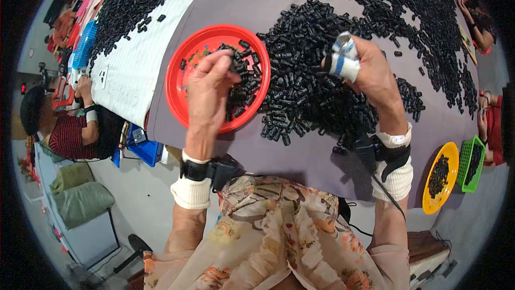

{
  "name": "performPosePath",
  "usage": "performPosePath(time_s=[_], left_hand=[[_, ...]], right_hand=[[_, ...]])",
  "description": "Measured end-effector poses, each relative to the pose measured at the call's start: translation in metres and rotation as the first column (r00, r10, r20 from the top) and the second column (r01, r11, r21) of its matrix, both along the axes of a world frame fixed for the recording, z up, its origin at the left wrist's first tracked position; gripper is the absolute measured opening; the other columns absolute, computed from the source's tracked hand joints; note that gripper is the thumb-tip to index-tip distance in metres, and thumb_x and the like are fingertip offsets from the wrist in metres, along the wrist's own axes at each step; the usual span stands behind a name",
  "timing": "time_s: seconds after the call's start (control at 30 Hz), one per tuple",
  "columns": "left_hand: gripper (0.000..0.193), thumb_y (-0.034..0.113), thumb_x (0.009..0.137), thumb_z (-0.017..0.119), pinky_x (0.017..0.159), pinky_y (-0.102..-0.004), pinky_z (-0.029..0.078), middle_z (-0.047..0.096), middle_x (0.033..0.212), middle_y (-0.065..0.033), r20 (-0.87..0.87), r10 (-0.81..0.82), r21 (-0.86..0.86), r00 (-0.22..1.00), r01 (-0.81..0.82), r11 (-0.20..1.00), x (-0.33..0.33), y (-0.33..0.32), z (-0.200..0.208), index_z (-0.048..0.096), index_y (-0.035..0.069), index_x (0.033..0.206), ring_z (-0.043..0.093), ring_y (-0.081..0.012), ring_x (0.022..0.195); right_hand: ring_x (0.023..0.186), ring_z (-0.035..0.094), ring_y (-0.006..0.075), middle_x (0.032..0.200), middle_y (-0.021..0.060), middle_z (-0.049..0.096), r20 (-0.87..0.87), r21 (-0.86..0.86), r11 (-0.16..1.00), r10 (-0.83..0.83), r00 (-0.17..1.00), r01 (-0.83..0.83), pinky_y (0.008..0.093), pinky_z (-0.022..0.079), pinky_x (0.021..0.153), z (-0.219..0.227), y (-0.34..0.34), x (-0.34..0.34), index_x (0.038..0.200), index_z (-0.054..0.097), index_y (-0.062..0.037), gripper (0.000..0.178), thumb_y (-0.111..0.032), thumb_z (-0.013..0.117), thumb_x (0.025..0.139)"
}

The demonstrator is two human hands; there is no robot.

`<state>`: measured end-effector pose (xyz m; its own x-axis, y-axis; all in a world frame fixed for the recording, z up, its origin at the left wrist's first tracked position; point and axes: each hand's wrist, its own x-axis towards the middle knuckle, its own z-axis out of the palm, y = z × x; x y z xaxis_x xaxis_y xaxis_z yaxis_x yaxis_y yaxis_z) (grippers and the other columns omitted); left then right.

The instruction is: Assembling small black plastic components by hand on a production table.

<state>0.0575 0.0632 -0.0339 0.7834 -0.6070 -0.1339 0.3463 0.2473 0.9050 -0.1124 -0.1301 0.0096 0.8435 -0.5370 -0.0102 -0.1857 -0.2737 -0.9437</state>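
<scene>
The left hand (210,83) is held over the red tray (185,83) near the tabletop's front edge, fingertips pinched narrowly on small black pieces (244,75). The right hand (370,70), with taped fingers (343,57), rests curled on the black heap (311,75) just beside the tray; whether anything is held cannot be told. A yellow dish (441,178) and green basket (472,164) stand at the right edge.

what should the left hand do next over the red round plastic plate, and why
Probably lower the left hand and release the pinched small black cylindrical pieces into the red round plastic plate: its fingertips already hang above the pieces lying there, while the right hand rests on the big black heap.
</scene>
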Motion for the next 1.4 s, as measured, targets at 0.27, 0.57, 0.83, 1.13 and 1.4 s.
performPosePath(time_s=[0.27, 0.57, 0.83, 1.13, 1.4], left_hand=[[0.014, 0.005, 0.078, 0.061, 0.064, -0.0202, 0.044, 0.06, 0.079, -0.0012, 0.5, -0.242, 0.342, 0.831, 0.067, 0.937, -0.028, -0.009, -0.006, 0.062, 0.001, 0.091, 0.054, -0.0067, 0.069], [0.025, 0.015, 0.065, 0.071, 0.065, -0.038, 0.042, 0.052, 0.076, -0.0114, 0.806, -0.556, 0.567, 0.2, 0.003, 0.823, -0.086, -0.049, -0.038, 0.058, 0.003, 0.082, 0.051, -0.0286, 0.075], [0.016, 0.008, 0.066, 0.064, 0.064, -0.0384, 0.04, 0.047, 0.074, -0.0105, 0.841, -0.54, 0.541, 0.043, -0.073, 0.838, -0.086, -0.054, -0.055, 0.054, 0.004, 0.077, 0.049, -0.0282, 0.073], [0.012, 0.007, 0.068, 0.063, 0.062, -0.0339, 0.044, 0.053, 0.075, -0.0102, 0.82, -0.538, 0.54, 0.196, 0.047, 0.84, -0.076, -0.055, -0.05, 0.058, 0.002, 0.078, 0.054, -0.0258, 0.07], [0.023, 0.007, 0.085, 0.054, 0.068, -0.0279, 0.049, 0.058, 0.087, -0.0071, -0.329, -0.55, -0.424, 0.767, 0.4, 0.812, -0.036, -0.042, 0.01, 0.053, 0.0, 0.107, 0.056, -0.0134, 0.072]], right_hand=[[0.036, 0.035, 0.0003, 0.052, -0.0077, 0.043, 0.084, 0.06, 0.995, -0.082, 0.993, 0.077, 0.0168, 0.023, 0.032, -0.001, -0.014, -0.008, 0.073, 0.054, -0.009, 0.015, -0.018, 0.066, 0.076], [0.045, 0.036, 0.001, 0.057, -0.0077, 0.046, 0.021, 0.125, 0.992, -0.04, 0.999, 0.037, 0.0193, 0.026, 0.039, -0.002, -0.014, -0.022, 0.078, 0.055, -0.0065, 0.015, -0.018, 0.065, 0.077], [0.052, 0.035, 0.0027, 0.059, -0.0071, 0.046, 0.002, 0.08, 0.997, -0.023, 1.0, 0.023, 0.0218, 0.029, 0.045, -0.002, -0.008, -0.019, 0.077, 0.055, -0.0053, 0.017, -0.018, 0.065, 0.076], [0.038, 0.034, 0.001, 0.051, -0.0071, 0.041, 0.028, 0.105, 0.994, -0.025, 0.999, 0.022, 0.0182, 0.023, 0.034, -0.008, -0.005, -0.017, 0.07, 0.05, -0.0093, 0.021, -0.019, 0.068, 0.075], [0.061, 0.04, 0.0025, 0.066, -0.0075, 0.047, -0.072, 0.12, 0.987, 0.117, 0.991, -0.108, 0.0201, 0.035, 0.054, 0.008, 0.012, -0.004, 0.075, 0.054, -0.0057, 0.019, -0.015, 0.071, 0.071]])
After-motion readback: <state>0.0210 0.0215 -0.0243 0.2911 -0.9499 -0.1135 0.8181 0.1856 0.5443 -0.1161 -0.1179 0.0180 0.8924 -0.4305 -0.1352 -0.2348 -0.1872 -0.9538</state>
